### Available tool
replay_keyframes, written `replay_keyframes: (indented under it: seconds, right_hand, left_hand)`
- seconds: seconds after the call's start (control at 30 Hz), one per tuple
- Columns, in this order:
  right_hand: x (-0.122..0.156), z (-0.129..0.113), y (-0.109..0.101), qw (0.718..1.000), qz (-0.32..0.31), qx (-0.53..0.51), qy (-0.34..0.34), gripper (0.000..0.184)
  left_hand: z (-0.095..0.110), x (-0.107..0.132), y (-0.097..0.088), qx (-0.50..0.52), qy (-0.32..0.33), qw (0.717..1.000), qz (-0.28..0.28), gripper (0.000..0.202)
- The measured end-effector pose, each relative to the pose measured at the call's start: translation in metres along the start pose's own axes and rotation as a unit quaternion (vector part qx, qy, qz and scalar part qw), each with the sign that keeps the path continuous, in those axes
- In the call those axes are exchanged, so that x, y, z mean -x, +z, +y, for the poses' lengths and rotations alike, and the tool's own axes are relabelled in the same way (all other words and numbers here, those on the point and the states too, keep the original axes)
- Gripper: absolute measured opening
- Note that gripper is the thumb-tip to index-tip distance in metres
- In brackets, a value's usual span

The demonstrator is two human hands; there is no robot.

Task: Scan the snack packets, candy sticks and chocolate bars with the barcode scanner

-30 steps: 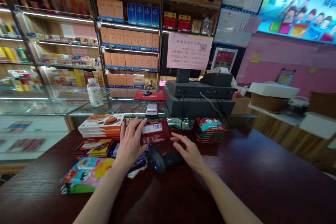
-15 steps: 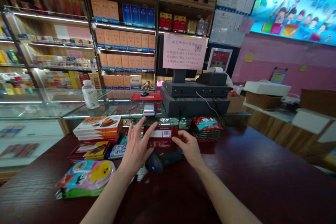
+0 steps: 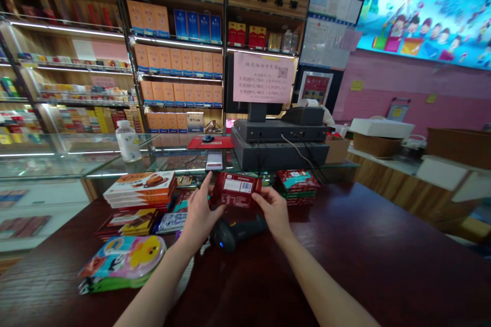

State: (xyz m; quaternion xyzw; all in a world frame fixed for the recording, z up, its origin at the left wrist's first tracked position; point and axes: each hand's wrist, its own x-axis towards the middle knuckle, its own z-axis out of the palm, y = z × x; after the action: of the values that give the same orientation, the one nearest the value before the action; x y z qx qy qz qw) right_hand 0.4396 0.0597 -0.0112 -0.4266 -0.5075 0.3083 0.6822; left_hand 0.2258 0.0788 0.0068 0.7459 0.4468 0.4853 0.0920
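Note:
My right hand [image 3: 273, 209] pinches the right end of a dark red snack packet [image 3: 237, 199] between thumb and fingers. The packet's back faces me, with a white label panel and a barcode. At its left end is my left hand [image 3: 201, 212], thumb and index finger spread apart; whether it touches the packet I cannot tell. Just below the packet, a black handheld barcode scanner [image 3: 226, 237] with a blue light lies on the dark table. Stacked red and teal packets [image 3: 297, 181] sit beyond my right hand.
To the left are stacked white-and-orange boxes [image 3: 140, 189], a yellow-and-brown packet [image 3: 138, 220], a blue-and-white packet [image 3: 172, 222] and a colourful duck-pictured bag [image 3: 126, 258]. Behind the table stand a glass counter with a white bottle [image 3: 128, 141] and a cash register [image 3: 278, 148].
The red packet has risen slightly and tilted, its face turned more toward me. My left hand's fingers have drawn closer together. The view has shifted a little.

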Motion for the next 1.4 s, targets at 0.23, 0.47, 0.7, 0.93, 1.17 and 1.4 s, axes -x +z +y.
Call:
replay_keyframes:
  seconds: [0.23,0.47,0.7,0.93,1.17,1.4]
  right_hand:
    - [-0.009,0.005,-0.008,1.0,0.014,0.026,-0.007,0.032]
    - [-0.019,0.001,-0.022,0.995,-0.003,0.098,-0.027,0.028]
    - [-0.027,-0.017,-0.037,0.983,-0.005,0.162,-0.081,0.024]
    - [-0.035,-0.03,-0.058,0.986,-0.028,0.163,-0.018,0.027]
    - [-0.041,-0.033,-0.091,0.984,-0.047,0.167,-0.036,0.02]
    - [-0.046,-0.028,-0.123,0.994,-0.007,0.11,0.0,0.031]
  left_hand:
    - [0.009,-0.012,-0.006,0.104,-0.072,0.991,-0.046,0.035]
    - [0.019,-0.016,-0.006,0.108,-0.107,0.988,-0.042,0.025]
    - [0.023,-0.019,-0.001,0.099,-0.113,0.988,-0.036,0.025]
    - [0.038,-0.031,0.008,0.051,-0.05,0.997,0.011,0.017]
    - [0.048,-0.035,0.026,0.014,-0.01,0.999,-0.036,0.021]
    - [0.069,-0.041,0.052,0.084,-0.033,0.994,-0.068,0.025]
